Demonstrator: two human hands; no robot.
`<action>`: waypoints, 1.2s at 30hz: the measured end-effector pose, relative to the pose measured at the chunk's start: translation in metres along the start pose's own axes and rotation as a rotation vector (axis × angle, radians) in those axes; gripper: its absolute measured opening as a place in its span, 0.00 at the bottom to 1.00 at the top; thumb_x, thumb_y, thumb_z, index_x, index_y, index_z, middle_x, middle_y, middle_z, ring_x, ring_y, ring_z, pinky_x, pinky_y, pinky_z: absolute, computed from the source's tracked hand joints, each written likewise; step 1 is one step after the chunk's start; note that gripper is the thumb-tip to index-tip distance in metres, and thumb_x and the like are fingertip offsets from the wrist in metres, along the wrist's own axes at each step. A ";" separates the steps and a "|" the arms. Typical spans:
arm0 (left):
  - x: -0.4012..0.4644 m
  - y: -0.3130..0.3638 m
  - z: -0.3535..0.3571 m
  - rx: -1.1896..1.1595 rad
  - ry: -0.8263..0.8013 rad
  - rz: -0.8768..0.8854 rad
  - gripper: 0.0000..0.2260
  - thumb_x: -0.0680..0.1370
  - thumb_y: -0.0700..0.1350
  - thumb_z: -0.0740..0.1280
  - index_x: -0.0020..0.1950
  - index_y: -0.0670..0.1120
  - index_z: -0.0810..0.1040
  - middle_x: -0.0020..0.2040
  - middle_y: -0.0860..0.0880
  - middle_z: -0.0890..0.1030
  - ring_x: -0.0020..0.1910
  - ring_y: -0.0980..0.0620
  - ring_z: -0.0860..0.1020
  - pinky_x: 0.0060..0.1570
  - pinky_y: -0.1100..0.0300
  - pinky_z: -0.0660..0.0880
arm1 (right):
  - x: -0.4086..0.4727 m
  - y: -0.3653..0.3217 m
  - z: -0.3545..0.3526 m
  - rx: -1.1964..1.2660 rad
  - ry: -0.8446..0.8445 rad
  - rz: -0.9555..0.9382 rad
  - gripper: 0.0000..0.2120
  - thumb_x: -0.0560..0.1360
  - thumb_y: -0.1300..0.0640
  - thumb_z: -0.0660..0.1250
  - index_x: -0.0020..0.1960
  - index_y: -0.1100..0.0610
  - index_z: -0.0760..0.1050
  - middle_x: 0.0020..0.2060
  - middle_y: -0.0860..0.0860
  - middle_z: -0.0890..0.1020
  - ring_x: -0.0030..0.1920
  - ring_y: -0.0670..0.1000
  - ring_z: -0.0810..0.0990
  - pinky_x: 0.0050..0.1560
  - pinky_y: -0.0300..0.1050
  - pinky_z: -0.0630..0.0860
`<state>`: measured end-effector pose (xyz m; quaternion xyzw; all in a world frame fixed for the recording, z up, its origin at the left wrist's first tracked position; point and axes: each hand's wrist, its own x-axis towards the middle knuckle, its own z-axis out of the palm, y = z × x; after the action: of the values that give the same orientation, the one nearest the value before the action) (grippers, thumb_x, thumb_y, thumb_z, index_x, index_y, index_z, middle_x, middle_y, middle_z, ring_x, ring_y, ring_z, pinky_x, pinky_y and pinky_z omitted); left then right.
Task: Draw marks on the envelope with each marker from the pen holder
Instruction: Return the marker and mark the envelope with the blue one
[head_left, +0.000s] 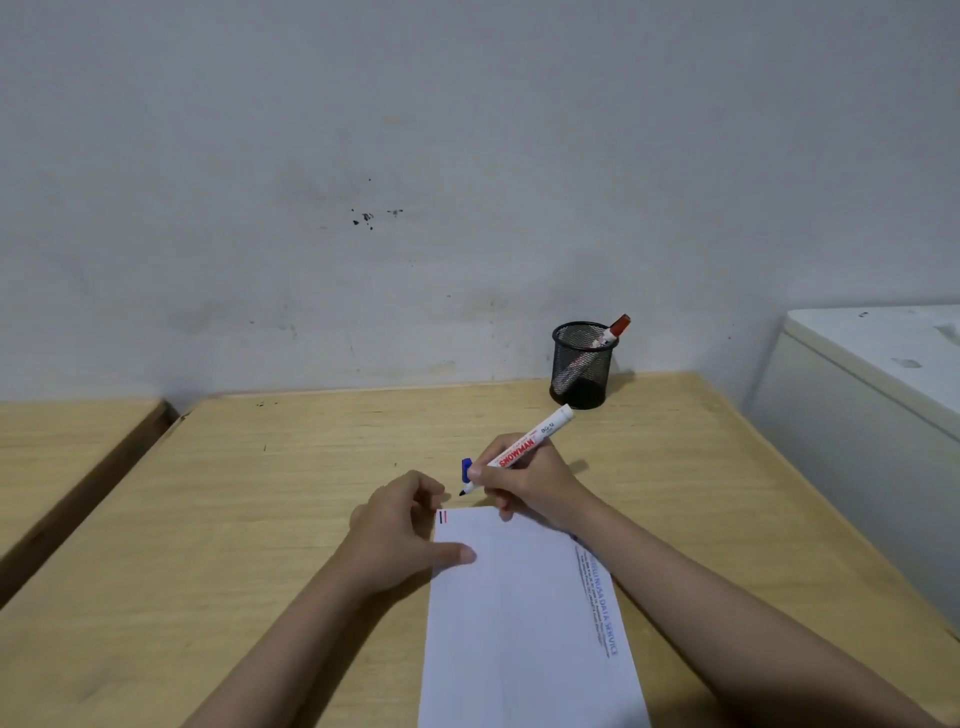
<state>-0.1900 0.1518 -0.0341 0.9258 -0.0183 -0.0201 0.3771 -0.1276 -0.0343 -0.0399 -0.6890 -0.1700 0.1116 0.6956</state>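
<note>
A white envelope (519, 618) lies lengthwise on the wooden table (260, 519), with a short red and a short blue mark at its far left corner. My left hand (400, 530) presses on the envelope's left edge, thumb flat on the paper. My right hand (524, 480) holds a white uncapped marker (535, 440), its dark tip just beyond the envelope's far edge, above the table. A blue cap (466, 467) shows by my right fingers. The black mesh pen holder (582, 366) stands at the back with a red-capped marker (615, 330) in it.
A grey stained wall rises right behind the table. A white cabinet (872, 415) stands to the right of the table. A second wooden surface (62, 447) lies to the left across a dark gap.
</note>
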 end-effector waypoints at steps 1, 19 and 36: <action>-0.001 -0.003 0.002 0.007 0.022 0.014 0.30 0.52 0.65 0.75 0.49 0.57 0.73 0.47 0.60 0.78 0.48 0.60 0.75 0.55 0.49 0.73 | 0.001 0.005 0.000 0.006 0.002 0.011 0.06 0.70 0.62 0.74 0.39 0.64 0.78 0.27 0.56 0.75 0.24 0.50 0.73 0.24 0.41 0.73; 0.007 -0.019 -0.004 0.190 0.072 0.096 0.28 0.49 0.71 0.70 0.45 0.62 0.79 0.48 0.61 0.73 0.54 0.61 0.70 0.50 0.57 0.55 | -0.002 0.015 0.012 -0.147 0.081 0.037 0.05 0.70 0.58 0.72 0.36 0.56 0.81 0.30 0.55 0.81 0.28 0.47 0.77 0.28 0.42 0.74; 0.009 -0.020 -0.004 0.232 0.068 0.113 0.27 0.50 0.72 0.69 0.44 0.62 0.79 0.48 0.62 0.73 0.53 0.61 0.70 0.49 0.56 0.56 | -0.005 0.012 0.015 -0.224 0.019 0.016 0.07 0.71 0.59 0.71 0.40 0.64 0.81 0.31 0.58 0.80 0.29 0.51 0.75 0.28 0.42 0.75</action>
<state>-0.1808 0.1687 -0.0454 0.9609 -0.0600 0.0347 0.2682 -0.1372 -0.0223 -0.0523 -0.7647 -0.1693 0.0908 0.6151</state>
